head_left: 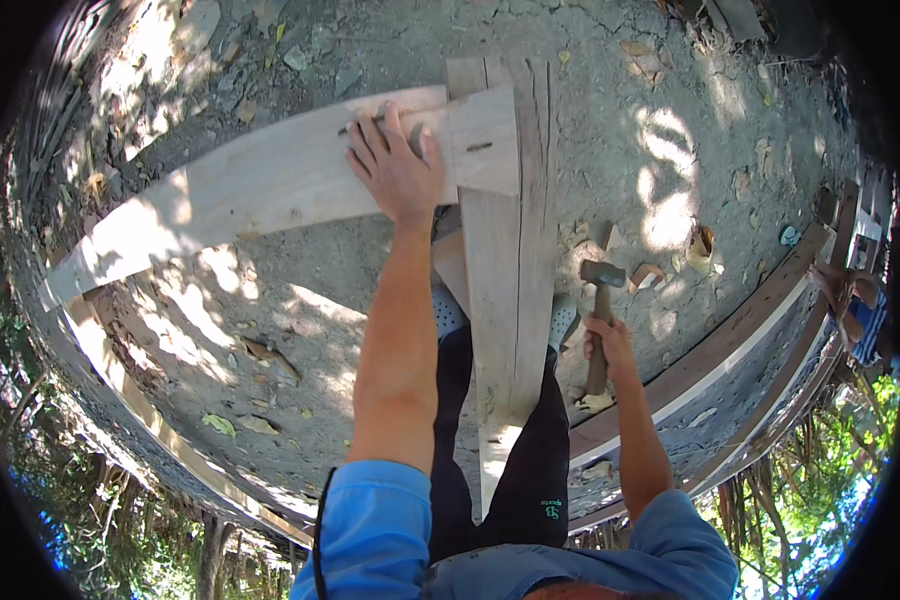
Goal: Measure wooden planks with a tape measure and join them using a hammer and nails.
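My left hand (400, 170) lies flat with its fingers stretched out on a wide pale wooden board (270, 185), near that board's right end. Beside those fingertips is a thin dark sliver, too small to name. The board's end crosses over a long upright plank (510, 290), which has dark cracks along it and runs down between my legs. To the right of the plank, my right hand (610, 345) is wrapped round the wooden handle of a hammer (603, 275). The hammer's metal head points away from me, above the ground and apart from the boards.
Dirt ground carries dry leaves (702, 245), stones and wood scraps (648, 276). Long timbers (750, 315) lie along the right, and another timber (140, 400) at lower left. Another person (860, 305) is at the far right edge. My feet flank the plank.
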`<state>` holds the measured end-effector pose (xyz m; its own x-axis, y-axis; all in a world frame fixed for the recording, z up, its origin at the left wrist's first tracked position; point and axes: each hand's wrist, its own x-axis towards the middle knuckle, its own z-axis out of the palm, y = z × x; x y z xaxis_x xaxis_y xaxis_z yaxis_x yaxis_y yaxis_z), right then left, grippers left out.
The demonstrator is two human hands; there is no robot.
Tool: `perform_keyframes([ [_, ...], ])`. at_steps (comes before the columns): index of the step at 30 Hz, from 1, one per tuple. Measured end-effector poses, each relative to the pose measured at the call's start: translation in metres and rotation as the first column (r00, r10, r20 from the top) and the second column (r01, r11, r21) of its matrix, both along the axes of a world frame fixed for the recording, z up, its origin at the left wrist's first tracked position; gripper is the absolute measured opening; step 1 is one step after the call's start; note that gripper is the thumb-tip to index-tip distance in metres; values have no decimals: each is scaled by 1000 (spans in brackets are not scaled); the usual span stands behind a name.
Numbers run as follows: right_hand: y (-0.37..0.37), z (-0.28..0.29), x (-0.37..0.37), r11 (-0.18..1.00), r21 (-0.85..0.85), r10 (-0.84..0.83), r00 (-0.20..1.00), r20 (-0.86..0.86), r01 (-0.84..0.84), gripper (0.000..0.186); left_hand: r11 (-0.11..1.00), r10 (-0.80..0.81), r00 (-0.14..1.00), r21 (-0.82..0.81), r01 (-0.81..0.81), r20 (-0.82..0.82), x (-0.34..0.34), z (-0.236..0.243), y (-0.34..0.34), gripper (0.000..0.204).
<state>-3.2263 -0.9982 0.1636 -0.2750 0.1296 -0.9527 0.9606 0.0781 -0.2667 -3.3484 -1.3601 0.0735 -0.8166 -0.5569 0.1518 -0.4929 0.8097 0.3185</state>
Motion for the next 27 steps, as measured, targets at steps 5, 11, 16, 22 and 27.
perform_keyframes([
  [5,44,2,-50,990,138,-39,999,26,35,19,998,30,992,45,-36,127,-10,7,-4,59],
  [11,86,-32,-82,964,260,-65,997,30,55,18,997,41,983,54,-52,178,-15,9,-4,59],
  [16,66,-67,-97,906,395,-137,988,-72,154,16,997,37,979,63,-51,202,-17,8,-6,60],
  [22,-12,-87,-84,907,-45,421,894,156,-419,16,998,42,980,45,-52,192,-16,9,-4,59],
  [27,34,-61,-95,909,20,409,900,149,-417,15,999,19,984,36,-26,180,-17,7,-3,59],
])
